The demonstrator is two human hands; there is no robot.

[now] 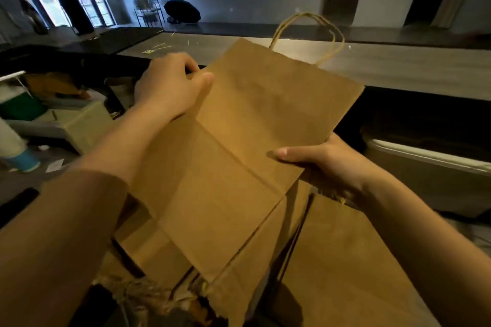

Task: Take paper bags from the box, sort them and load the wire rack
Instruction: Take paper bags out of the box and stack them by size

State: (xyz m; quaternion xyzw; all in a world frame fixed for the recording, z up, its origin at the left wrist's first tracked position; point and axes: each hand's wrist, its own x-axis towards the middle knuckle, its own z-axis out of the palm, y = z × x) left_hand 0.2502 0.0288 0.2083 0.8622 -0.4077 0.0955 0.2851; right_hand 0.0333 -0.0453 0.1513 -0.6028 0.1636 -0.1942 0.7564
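Observation:
I hold a flat, folded brown paper bag (pixel 247 125) in front of me, its twisted paper handles (pixel 308 32) pointing away toward the counter. My left hand (pixel 170 85) grips the bag's left edge, thumb on top. At the right edge my right hand (pixel 321 159) holds it, thumb on the face and fingers underneath. Under the held bag lie more flat brown bags (pixel 342 255), stacked and partly hidden by it. No wire rack shows.
A long grey counter (pixel 398 69) runs across behind the bag. A pale box (pixel 79 125) and a roll with a blue end (pixel 18 156) sit among clutter at the left. A light bin rim (pixel 425 156) is at the right.

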